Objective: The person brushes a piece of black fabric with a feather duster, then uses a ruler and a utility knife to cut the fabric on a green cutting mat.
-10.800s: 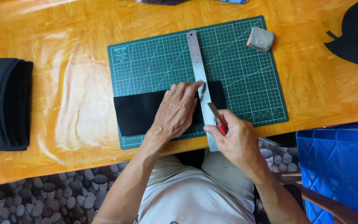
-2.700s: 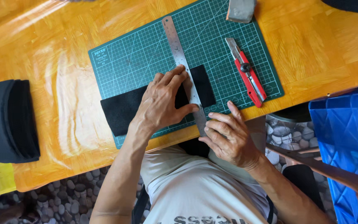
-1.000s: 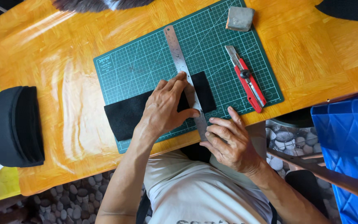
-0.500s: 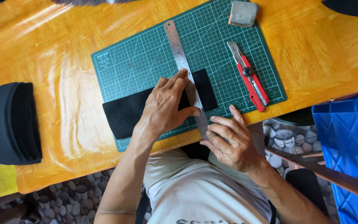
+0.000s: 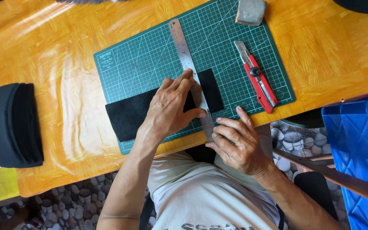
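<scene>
— Fingers (image 5: 179,83) of the left hand (image 5: 169,110) lie flat and close together, pressing a steel ruler (image 5: 190,72) onto a black strip of fabric (image 5: 126,115). And the other?

— Right hand (image 5: 237,142) pinches the ruler's near end between loosely curled fingers at the table edge.

— How does the fabric look?

— Matte, dark, a long rectangle lying crosswise on the green cutting mat (image 5: 150,59) (gridded in pale lines), its right end just past the ruler.

— Anything else close by?

— A red utility knife (image 5: 258,81) rests untouched on the mat, right of the ruler; a grey block (image 5: 251,10) sits at the mat's far corner on the orange wooden table (image 5: 47,59).
</scene>
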